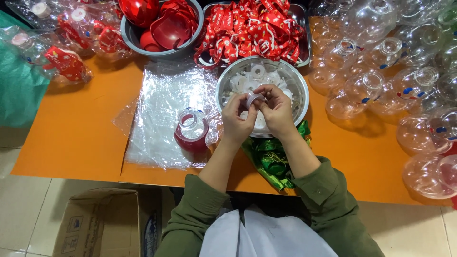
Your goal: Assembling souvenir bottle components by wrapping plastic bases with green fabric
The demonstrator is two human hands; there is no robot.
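White ring [253,98] pinched between both hands' fingertips, above steel bowl [301,95]

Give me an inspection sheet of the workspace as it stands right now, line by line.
Surface: orange table, partly covered by a clear plastic sheet.
Job's things: small translucent white ring pinched between both hands over a steel bowl of similar white rings; red-filled clear bottle standing on the sheet.
Clutter: empty clear round bottles at right; tray of red printed ribbons; grey bowl of red caps; bagged bottles at left; green foil packaging.
Grippers: left hand and right hand both grip the ring.
Cables: nothing seen.
Surroundings: cardboard box on tiled floor; teal cloth at left.
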